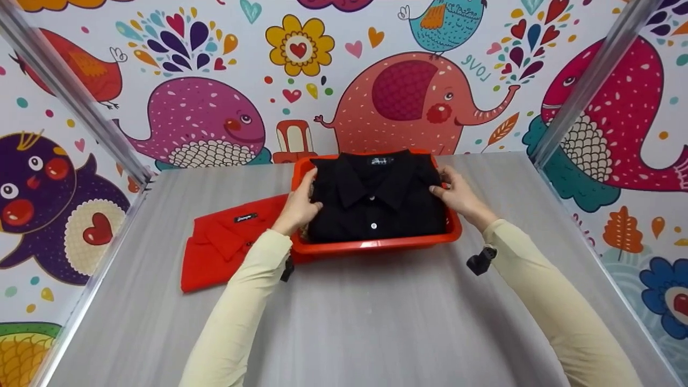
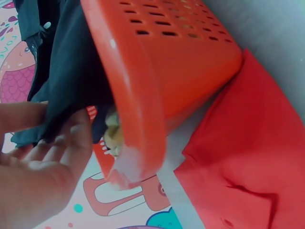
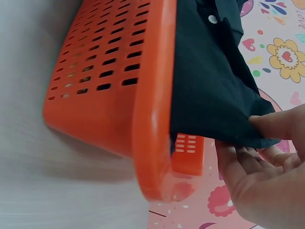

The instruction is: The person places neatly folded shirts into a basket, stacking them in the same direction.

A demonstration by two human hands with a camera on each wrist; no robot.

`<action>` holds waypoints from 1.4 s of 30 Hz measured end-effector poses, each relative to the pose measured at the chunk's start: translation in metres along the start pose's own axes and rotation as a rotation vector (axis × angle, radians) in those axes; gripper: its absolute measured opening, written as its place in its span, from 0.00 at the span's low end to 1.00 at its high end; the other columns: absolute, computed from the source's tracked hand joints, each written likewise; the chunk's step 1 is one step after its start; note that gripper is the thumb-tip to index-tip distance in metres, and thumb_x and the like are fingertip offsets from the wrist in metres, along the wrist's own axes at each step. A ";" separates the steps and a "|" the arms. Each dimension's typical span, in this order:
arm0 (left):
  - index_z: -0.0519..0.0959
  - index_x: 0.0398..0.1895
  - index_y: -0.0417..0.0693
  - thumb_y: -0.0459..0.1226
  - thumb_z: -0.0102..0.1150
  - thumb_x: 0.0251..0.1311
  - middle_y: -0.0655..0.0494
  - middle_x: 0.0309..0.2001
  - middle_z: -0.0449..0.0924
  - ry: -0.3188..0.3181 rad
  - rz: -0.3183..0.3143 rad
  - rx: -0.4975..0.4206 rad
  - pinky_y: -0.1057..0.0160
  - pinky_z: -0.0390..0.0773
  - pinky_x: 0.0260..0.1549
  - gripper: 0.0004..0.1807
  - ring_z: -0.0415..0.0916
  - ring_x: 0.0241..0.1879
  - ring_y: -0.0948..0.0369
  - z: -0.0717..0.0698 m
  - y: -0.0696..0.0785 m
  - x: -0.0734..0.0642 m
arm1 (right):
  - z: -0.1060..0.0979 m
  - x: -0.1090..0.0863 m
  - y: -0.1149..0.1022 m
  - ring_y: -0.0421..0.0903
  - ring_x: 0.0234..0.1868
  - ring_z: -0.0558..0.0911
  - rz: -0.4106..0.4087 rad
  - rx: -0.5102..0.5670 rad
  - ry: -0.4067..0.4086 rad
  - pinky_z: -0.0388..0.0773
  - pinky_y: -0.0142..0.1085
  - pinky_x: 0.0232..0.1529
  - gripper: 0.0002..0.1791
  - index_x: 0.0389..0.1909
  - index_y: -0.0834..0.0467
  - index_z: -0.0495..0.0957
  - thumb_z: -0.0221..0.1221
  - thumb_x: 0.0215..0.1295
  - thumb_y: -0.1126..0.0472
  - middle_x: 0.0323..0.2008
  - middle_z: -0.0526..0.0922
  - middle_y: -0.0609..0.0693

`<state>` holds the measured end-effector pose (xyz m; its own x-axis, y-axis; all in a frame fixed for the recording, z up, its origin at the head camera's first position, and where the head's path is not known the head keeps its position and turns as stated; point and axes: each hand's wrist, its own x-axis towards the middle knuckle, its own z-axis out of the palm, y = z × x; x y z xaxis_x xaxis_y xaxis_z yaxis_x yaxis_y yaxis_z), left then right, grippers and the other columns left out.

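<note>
A folded black button-up shirt (image 1: 376, 199), collar toward the back wall, lies over the opening of an orange plastic basket (image 1: 371, 245). My left hand (image 1: 300, 207) grips the shirt's left side, thumb on top and fingers beneath, as the left wrist view shows with the black cloth (image 2: 76, 67). On the other side my right hand (image 1: 459, 196) pinches the right edge of the shirt, its fingers under the fabric (image 3: 214, 95). Some beige cloth (image 2: 113, 133) shows inside the basket below the shirt. A folded red shirt (image 1: 220, 242) lies left of the basket, near my left forearm.
The basket stands on a grey wood-grain table (image 1: 371, 322) against a wall (image 1: 301, 102) printed with cartoon animals. Metal posts (image 1: 580, 91) rise at the table's back corners. A black wrist device (image 1: 481, 261) hangs below my right sleeve.
</note>
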<state>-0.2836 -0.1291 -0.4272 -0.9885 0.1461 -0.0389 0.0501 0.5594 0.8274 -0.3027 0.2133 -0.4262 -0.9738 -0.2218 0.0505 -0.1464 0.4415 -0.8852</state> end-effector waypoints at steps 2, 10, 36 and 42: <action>0.49 0.77 0.52 0.21 0.51 0.60 0.41 0.71 0.57 -0.003 0.001 0.003 0.48 0.61 0.62 0.43 0.53 0.69 0.46 0.000 -0.002 0.000 | 0.002 0.001 0.002 0.61 0.54 0.71 -0.010 -0.007 0.012 0.69 0.50 0.54 0.17 0.56 0.70 0.63 0.51 0.68 0.71 0.56 0.70 0.70; 0.46 0.76 0.41 0.22 0.51 0.59 0.37 0.69 0.58 0.015 0.047 0.112 0.49 0.62 0.62 0.42 0.60 0.66 0.45 0.002 -0.010 -0.002 | 0.007 0.002 0.011 0.63 0.57 0.71 -0.012 -0.060 0.079 0.68 0.51 0.57 0.18 0.57 0.72 0.65 0.51 0.67 0.73 0.54 0.71 0.70; 0.63 0.63 0.27 0.26 0.51 0.59 0.28 0.59 0.62 0.134 -0.028 0.284 0.42 0.64 0.56 0.27 0.61 0.59 0.35 -0.058 -0.102 -0.063 | -0.026 -0.051 0.061 0.66 0.56 0.72 0.082 -0.172 0.136 0.70 0.55 0.55 0.17 0.54 0.73 0.66 0.49 0.64 0.71 0.54 0.71 0.72; 0.60 0.63 0.26 0.29 0.51 0.62 0.25 0.61 0.58 0.109 -0.140 0.289 0.39 0.65 0.55 0.27 0.60 0.58 0.33 -0.076 -0.127 -0.085 | -0.021 -0.063 0.072 0.66 0.54 0.73 0.098 -0.176 0.096 0.71 0.54 0.53 0.16 0.52 0.73 0.68 0.50 0.65 0.70 0.52 0.73 0.71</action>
<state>-0.2167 -0.2745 -0.4860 -0.9973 -0.0281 -0.0681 -0.0646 0.7785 0.6243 -0.2556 0.2770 -0.4840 -0.9957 -0.0907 0.0196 -0.0706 0.6034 -0.7943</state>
